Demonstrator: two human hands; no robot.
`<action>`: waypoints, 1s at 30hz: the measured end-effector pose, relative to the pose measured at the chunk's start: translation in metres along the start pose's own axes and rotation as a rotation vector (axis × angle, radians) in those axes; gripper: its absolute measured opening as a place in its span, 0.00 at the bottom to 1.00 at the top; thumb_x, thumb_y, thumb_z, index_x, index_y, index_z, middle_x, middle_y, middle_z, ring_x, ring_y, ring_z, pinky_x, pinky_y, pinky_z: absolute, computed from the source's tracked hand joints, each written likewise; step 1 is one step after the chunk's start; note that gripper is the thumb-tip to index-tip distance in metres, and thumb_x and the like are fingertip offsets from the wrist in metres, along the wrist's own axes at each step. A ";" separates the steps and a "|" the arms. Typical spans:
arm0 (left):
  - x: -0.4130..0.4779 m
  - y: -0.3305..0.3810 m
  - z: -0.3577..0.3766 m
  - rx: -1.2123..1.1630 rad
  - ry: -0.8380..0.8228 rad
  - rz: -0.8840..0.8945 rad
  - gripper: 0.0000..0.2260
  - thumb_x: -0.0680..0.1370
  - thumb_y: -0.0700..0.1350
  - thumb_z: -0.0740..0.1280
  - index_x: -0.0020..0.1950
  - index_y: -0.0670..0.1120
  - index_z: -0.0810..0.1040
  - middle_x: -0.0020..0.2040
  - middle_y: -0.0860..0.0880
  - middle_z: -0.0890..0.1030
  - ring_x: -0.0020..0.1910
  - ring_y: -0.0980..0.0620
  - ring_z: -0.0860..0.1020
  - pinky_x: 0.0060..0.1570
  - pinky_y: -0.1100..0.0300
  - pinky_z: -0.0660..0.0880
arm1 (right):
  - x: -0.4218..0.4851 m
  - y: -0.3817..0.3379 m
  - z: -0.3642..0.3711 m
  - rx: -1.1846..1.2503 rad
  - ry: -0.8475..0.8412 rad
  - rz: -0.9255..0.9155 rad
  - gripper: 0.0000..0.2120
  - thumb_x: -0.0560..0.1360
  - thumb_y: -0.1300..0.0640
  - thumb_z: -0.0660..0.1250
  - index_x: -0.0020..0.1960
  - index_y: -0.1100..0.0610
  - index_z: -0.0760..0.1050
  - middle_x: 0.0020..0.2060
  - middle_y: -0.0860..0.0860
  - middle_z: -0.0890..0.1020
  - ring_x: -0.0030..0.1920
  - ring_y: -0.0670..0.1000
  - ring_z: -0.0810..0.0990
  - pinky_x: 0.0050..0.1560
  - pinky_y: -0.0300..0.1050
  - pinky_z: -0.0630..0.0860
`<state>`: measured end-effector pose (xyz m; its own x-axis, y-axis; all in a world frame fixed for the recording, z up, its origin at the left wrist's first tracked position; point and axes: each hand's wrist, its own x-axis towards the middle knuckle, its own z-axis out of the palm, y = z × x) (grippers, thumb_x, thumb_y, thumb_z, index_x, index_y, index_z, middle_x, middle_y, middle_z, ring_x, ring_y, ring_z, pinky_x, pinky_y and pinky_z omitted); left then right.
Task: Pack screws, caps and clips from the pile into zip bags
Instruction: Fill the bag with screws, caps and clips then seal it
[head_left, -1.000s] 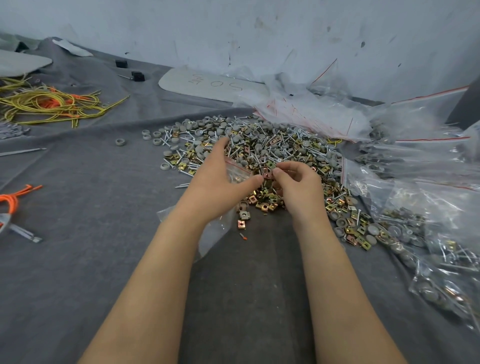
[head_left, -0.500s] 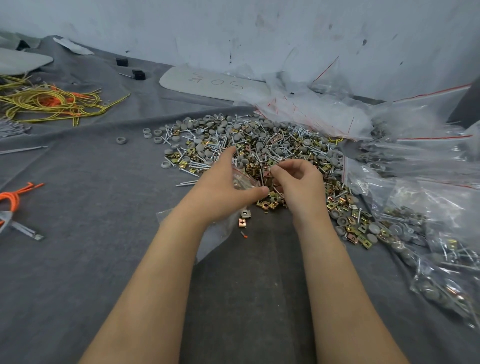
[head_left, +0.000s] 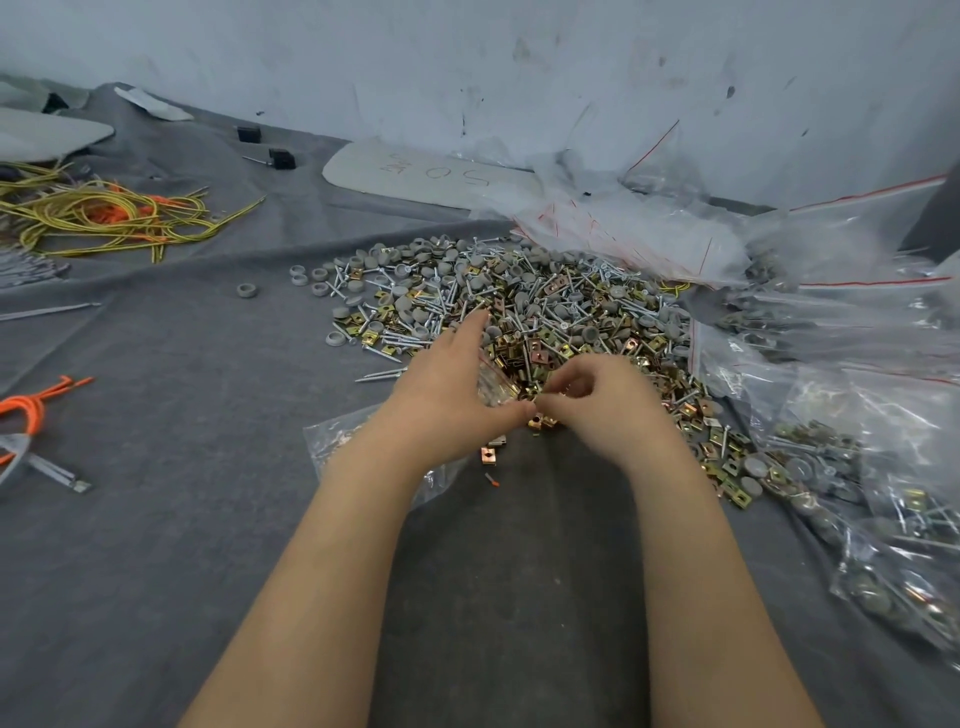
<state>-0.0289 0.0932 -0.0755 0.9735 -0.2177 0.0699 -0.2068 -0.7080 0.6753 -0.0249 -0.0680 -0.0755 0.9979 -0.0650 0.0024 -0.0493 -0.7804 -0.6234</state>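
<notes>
The landmark here is the pile of silver screws, grey round caps and brass-coloured clips spread on the grey cloth. At the pile's near edge the left hand holds an open zip bag, thumb and fingers clamped on the bag's mouth while its clear body trails back under the wrist, away from the pile. The right hand sits just beside the left, touching the same near edge, its fingertips drawn together around what looks like 1 or more clips; blur hides whether anything is really pinched, so I cannot tell what it grips. 1 loose clip lies on the cloth just short of the pile, below the 2 hands. To the right of the pile sit filled zip bags showing mixed hardware, and behind it a heap of empty bags. Far to the left of the pile lie yellow cords, not part of the job. I judge the step in hand to be feeding clips into the held bag. The next move calls for keeping the mouth spread with the left hand, carrying the picked pieces over the opening and letting go inside, then reaching back for screws and caps.
</notes>
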 end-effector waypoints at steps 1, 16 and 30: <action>0.000 -0.001 0.000 0.001 -0.003 -0.007 0.45 0.71 0.56 0.74 0.79 0.49 0.50 0.73 0.46 0.65 0.72 0.46 0.64 0.71 0.49 0.62 | -0.001 -0.002 0.003 -0.094 -0.055 0.007 0.06 0.71 0.53 0.73 0.41 0.48 0.76 0.36 0.45 0.75 0.38 0.48 0.74 0.36 0.40 0.67; -0.002 0.001 -0.003 0.031 -0.039 -0.023 0.45 0.71 0.57 0.73 0.79 0.49 0.48 0.76 0.47 0.60 0.74 0.45 0.60 0.72 0.49 0.60 | 0.001 -0.004 0.006 -0.016 0.062 -0.014 0.06 0.74 0.57 0.69 0.40 0.50 0.76 0.38 0.47 0.78 0.45 0.51 0.77 0.45 0.40 0.69; 0.002 -0.001 -0.003 0.001 0.004 -0.074 0.44 0.72 0.52 0.72 0.79 0.48 0.49 0.75 0.44 0.63 0.72 0.43 0.64 0.70 0.47 0.63 | 0.001 -0.017 0.011 0.561 0.016 -0.170 0.11 0.80 0.56 0.63 0.41 0.50 0.79 0.33 0.45 0.82 0.34 0.42 0.77 0.35 0.35 0.72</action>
<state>-0.0270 0.0951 -0.0741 0.9866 -0.1617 0.0229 -0.1342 -0.7228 0.6779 -0.0225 -0.0479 -0.0739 0.9889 0.0194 0.1474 0.1454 -0.3323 -0.9319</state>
